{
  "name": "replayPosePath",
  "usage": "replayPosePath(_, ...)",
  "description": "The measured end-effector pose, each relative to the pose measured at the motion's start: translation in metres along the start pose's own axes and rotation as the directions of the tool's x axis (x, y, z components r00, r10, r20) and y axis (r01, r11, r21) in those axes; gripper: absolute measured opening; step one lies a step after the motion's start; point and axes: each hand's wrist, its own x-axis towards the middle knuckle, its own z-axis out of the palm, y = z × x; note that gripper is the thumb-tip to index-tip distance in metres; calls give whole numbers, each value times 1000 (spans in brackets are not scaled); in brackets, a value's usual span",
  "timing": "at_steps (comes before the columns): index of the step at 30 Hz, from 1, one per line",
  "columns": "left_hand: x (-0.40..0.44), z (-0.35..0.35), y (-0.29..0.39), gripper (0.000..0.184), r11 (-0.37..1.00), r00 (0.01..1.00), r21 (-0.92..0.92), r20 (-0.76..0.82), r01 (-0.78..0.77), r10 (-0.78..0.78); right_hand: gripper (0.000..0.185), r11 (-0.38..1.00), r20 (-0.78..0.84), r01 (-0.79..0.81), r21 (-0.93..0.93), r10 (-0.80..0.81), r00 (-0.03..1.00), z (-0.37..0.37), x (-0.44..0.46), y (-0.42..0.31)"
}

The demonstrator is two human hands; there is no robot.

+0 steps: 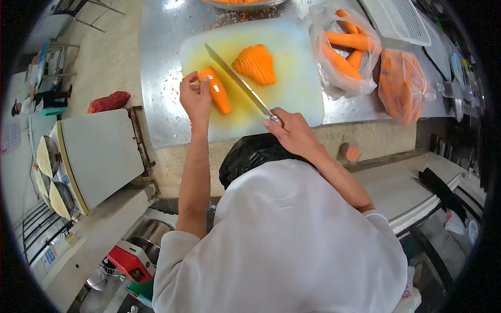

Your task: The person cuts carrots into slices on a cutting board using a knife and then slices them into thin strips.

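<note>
My right hand point(293, 130) is closed round the handle of a long kitchen knife point(237, 80), whose blade points up and to the left across the board. My left hand point(196, 99) has its fingers curled at the left side of a peeled carrot point(215, 91), with the fingertips on its upper part. This carrot lies slanted on the white cutting board point(297, 99), left of the blade. Right of the blade, a fanned stack of carrot slices point(254, 64) rests on the same board. Yellow-orange stains mark the board's middle.
An open plastic bag of carrots point(342, 57) and a second, closed bag of carrots point(402, 86) stand to the right. Beyond them is a white plastic basket point(399, 21). A metal bowl's rim point(242, 6) shows at the top. Orange scraps dot the steel table point(162, 68).
</note>
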Motion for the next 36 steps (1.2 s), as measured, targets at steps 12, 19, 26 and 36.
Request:
replayPosePath(12, -4, 23, 3, 18, 907, 900, 181, -155, -380, 407, 44, 974, 96, -195, 118, 184, 978, 10, 8, -16)
replayPosePath(19, -3, 49, 8, 14, 933, 909, 88, -210, -350, 361, 46, 914, 164, -343, 215, 313, 936, 3, 13, -22)
replayPosePath(26, -3, 46, 6, 17, 912, 897, 130, -176, -388, 407, 45, 924, 263, -334, 185, 281, 923, -13, 22, -14)
replayPosePath(36, -6, 43, 19, 20, 845, 847, 274, -149, -460, 510, 44, 937, 250, -302, 175, 254, 934, -9, 21, -6)
